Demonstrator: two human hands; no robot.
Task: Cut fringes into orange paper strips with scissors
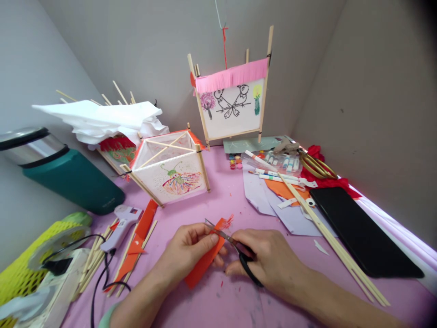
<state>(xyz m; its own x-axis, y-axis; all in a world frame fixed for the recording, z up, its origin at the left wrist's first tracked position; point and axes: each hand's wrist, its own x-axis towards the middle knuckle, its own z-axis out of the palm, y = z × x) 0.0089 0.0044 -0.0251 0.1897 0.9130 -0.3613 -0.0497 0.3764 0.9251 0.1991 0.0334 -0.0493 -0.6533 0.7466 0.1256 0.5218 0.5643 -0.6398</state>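
Note:
My left hand pinches a strip of orange-red paper between thumb and fingers, low over the table. Thin fringe cuts show at the strip's far end. Black-handled scissors are in my right hand, with their blades lying across the paper beside my left thumb. The lower handle loop stands away from the upper one. Just beyond my hands, a stick-framed paper lantern with a drawn butterfly rests on the table. Small red paper scraps lie beneath the scissors.
A second lantern with pink fringe hangs from a red string at the back. On the left are a teal bottle, a glue gun with its cord, and wooden sticks. A black tablet-like slab and long sticks lie right.

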